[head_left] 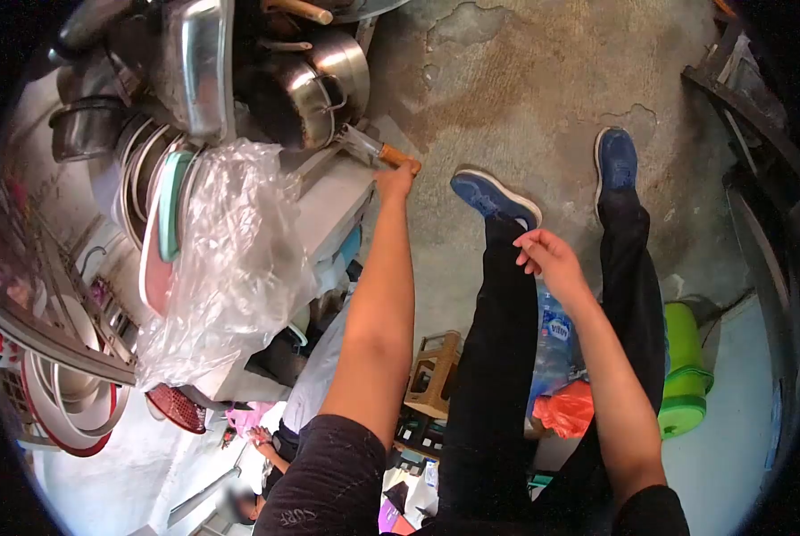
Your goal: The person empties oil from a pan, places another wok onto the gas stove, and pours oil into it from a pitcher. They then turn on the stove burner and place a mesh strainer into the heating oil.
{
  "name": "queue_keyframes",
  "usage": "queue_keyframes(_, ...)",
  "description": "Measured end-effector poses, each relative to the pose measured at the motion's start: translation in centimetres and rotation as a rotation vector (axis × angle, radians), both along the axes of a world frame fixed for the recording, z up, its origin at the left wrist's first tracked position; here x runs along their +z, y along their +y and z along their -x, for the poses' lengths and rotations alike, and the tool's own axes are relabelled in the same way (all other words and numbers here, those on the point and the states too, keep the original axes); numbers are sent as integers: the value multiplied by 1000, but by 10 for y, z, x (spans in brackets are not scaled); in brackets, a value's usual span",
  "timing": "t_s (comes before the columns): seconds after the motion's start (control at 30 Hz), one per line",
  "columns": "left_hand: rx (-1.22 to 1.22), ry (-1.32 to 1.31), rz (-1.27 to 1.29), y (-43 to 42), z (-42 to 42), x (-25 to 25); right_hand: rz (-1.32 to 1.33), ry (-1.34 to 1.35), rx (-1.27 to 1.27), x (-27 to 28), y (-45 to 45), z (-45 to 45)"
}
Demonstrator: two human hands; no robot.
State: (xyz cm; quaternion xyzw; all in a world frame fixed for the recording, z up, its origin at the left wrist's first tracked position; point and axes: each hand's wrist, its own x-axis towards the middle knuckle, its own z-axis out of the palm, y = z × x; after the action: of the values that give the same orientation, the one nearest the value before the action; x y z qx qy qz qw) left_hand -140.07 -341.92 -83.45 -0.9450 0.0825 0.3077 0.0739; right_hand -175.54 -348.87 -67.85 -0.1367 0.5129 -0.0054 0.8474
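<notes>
My left hand [396, 181] is closed around the orange-brown handle [393, 155] of a utensil with a pale, shiny end. Its exact kind I cannot make out. The far end reaches toward a steel pot [315, 112] on a pale ledge [333, 192]. Over my left leg, near the blue left shoe [494, 195], my right hand [550, 261] hovers with loosely curled fingers and nothing visible in it. Left of my left arm, a crumpled clear plastic bag [239, 259] lies against several stacked plates and trays, among them a mint-green one [173, 205].
A rectangular metal container [199, 67] stands among dark pots at upper left. Around my legs are a brown crate [434, 373], a water bottle [554, 326], a red plastic bag [564, 409] and a green container [683, 357]. Another person's hand [262, 438] shows at lower left.
</notes>
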Motion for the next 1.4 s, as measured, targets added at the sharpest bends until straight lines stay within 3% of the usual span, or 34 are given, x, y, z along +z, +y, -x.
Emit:
queue_keyframes(0.03,0,5,14,-1,-6,-11,14,5,0,-2,-1,-1)
queue_keyframes(0.1,310,-112,85,-1,-4,-29,6,13,-47,-4,0,6)
queue_keyframes(0.27,340,-187,188,0,-8,-56,46,86,52,-17,10,15)
queue_keyframes(0.33,218,-79,199,22,-25,-80,67,74,72,-15,5,16)
queue_keyframes(0.43,269,-3,213,24,-35,-80,107,23,93,-21,6,14)
queue_keyframes(0.67,249,11,117,20,-36,-51,139,-10,125,-26,3,10)
queue_keyframes(0.77,144,-115,209,41,-47,-44,137,-3,164,-24,-4,12)
queue_keyframes(0.83,271,-10,528,31,-41,-14,127,-7,200,-25,-8,11)
queue_keyframes(1.07,348,42,655,27,-34,-7,135,-22,218,-34,-9,8)
queue_keyframes(1.13,480,23,739,22,-26,6,114,-12,216,-35,-6,9)
queue_keyframes(1.4,431,13,714,43,-67,38,156,91,302,-64,-1,-2)
